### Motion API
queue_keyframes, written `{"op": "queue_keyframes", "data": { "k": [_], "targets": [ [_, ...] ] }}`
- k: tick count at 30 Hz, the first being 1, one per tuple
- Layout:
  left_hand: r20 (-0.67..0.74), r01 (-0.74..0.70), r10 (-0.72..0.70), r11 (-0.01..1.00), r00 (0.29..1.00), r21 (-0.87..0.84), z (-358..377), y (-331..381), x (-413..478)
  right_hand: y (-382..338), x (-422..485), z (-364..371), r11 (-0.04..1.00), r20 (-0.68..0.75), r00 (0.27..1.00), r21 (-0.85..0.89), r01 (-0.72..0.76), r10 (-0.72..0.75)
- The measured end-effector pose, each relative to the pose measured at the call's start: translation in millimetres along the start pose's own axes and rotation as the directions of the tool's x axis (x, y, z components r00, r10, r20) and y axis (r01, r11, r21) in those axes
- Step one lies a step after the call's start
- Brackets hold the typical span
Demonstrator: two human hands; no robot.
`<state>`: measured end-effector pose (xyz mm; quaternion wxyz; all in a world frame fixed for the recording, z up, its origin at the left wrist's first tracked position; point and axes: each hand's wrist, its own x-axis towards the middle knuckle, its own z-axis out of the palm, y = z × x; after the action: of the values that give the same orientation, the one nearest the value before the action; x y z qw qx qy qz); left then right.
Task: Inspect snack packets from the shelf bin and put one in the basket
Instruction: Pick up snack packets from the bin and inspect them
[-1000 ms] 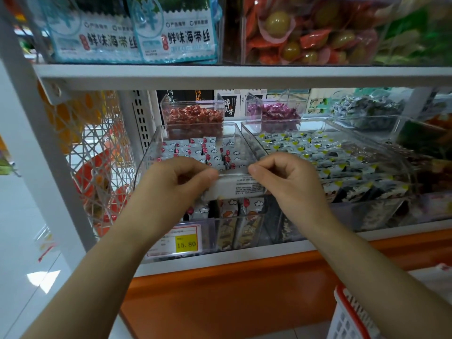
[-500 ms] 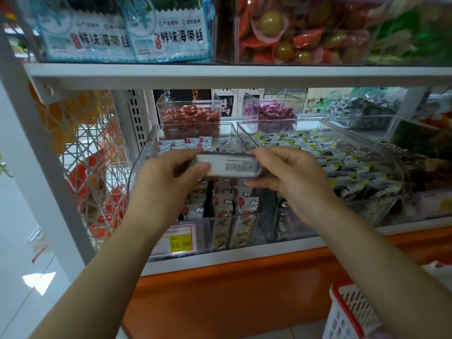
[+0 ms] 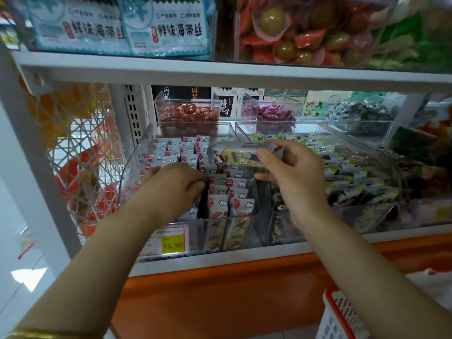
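Since 0.5 s ago: left hand (image 3: 171, 185) has let go of the snack packet (image 3: 241, 155) and dropped into the shelf bin (image 3: 227, 220); right hand (image 3: 293, 174) alone carries the packet now

Right hand, centre-right of frame: thumb and fingers pinch the packet at its right end. Packet lies lengthwise, roughly level, cream-yellow printed face toward the camera. It is in the air above the rear rows of the bin, not touching the stock beneath

Left hand, centre-left of frame: back of hand up, fingers curled down onto the rows of packets (image 3: 220, 192). Fingertips are at the packet tops; cannot tell whether they pinch one or only rest there

Stock: white packets with red dots and cloud marks, standing on edge in rows inside the clear bin, a dark gap between two rows just right of the left fingertips

Price label (image 3: 172, 242), yellow, reads 15.80, on the bin front at lower centre

Neighbouring bin (image 3: 362, 216) just beside on the right, holding dark and yellow packets

Basket (image 3: 340, 316), white lattice with red rim, lower right corner of frame, below the shelf edge (image 3: 220, 263) and well apart from the held packet
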<state>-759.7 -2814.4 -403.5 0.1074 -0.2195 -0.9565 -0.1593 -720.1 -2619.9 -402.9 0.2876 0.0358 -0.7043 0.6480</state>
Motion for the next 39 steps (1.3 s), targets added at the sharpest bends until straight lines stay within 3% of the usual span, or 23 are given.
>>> {"op": "queue_keyframes", "data": {
  "k": [6,12,15,18,24,27,32,36,39],
  "targets": [
    [-0.083,0.018,-0.022,0.998,0.996,-0.057,-0.9,-3.5,-2.6,-3.6,14.3,21.0,0.991,0.001,0.997,-0.113,0.079,-0.079],
    [-0.085,0.041,-0.046,0.997,0.995,-0.062,-6.3,-9.4,-10.8,-4.8,35.3,59.8,0.867,0.312,0.932,-0.395,0.304,-0.185],
    [-0.086,0.040,-0.047,0.996,0.995,-0.085,-12.8,-11.8,-14.7,3.6,40.7,79.9,0.720,0.477,0.870,-0.558,0.412,-0.127],
    [-0.127,0.013,-0.029,0.992,0.992,-0.127,-20.9,-13.3,-15.9,8.6,42.8,94.7,0.647,0.548,0.833,-0.611,0.456,-0.070],
    [-0.196,0.026,-0.002,0.992,0.981,0.121,-30.0,-22.3,-16.0,14.4,51.7,102.0,0.431,0.702,0.701,-0.676,0.598,0.127],
    [-0.197,0.055,-0.023,0.986,0.980,0.155,-30.6,-29.1,-17.5,11.2,57.5,101.5,0.424,0.729,0.664,-0.661,0.619,0.167],
    [-0.158,0.055,-0.038,0.993,0.987,0.107,-28.3,-34.0,-19.3,6.4,68.0,101.7,0.549,0.730,0.658,-0.632,0.547,0.184],
    [-0.173,0.054,-0.044,0.997,0.984,0.055,-29.0,-37.0,-19.7,7.9,76.4,102.9,0.651,0.679,0.723,-0.609,0.453,0.132],
    [-0.182,0.052,-0.045,0.998,0.982,0.036,-29.0,-37.3,-19.3,11.6,85.0,109.2,0.610,0.637,0.767,-0.637,0.472,0.071]
  ]
}}
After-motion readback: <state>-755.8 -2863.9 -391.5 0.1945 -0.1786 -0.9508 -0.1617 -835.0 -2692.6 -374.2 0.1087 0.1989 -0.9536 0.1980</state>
